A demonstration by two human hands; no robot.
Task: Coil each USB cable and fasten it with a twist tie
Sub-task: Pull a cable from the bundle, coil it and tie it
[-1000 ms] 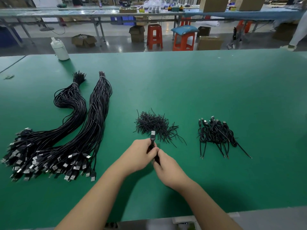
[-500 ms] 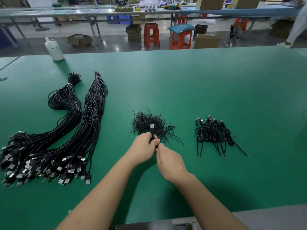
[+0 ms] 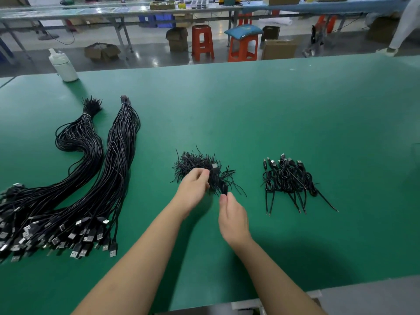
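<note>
My right hand (image 3: 233, 215) pinches the lower end of a small coiled black USB cable (image 3: 221, 186), whose plug points up and away over the pile of black twist ties (image 3: 193, 161). At the near left edge of that pile, the curled fingers of my left hand (image 3: 194, 186) pinch among the ties. Part of the coil is hard to tell apart from the ties behind it. To the right lies a heap of coiled, tied cables (image 3: 288, 178).
Two long bundles of straight black USB cables (image 3: 118, 155) lie at the left of the green table (image 3: 272, 110), plugs toward me. A white bottle (image 3: 63, 62) stands at the far left edge. Stools and boxes stand on the floor beyond.
My left hand has let go of the coiled cable and moved up-left into the twist tie pile. My right hand now holds the coil alone.
</note>
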